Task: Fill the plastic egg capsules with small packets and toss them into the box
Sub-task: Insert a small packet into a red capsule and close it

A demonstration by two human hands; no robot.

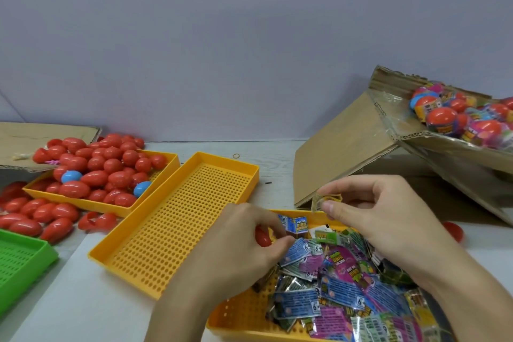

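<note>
Your two forearms come in from the bottom of the frame, over the yellow tray of packets [238,322] at lower right. Behind it, at the right edge, the cardboard box [344,147] leans tilted and already holds a good heap of filled, wrapped eggs [458,116], so I judge that much is done. Much is also left: at the left of the frame, a second yellow tray [83,203] is piled with empty red capsules [97,164], and more lie loose on the table beside a green tray [25,258]. In the middle, an empty yellow tray [180,225] stands between them. Your left hand [244,247] curls its fingers around a red capsule piece [262,237]. Your right hand [388,216] pinches a small clear packet [323,200] between thumb and fingertips, just above the tray. The box flap [388,108] hangs close to your right hand; the toss must clear its edge. Open room exists mostly at centre, above the empty tray.
</note>
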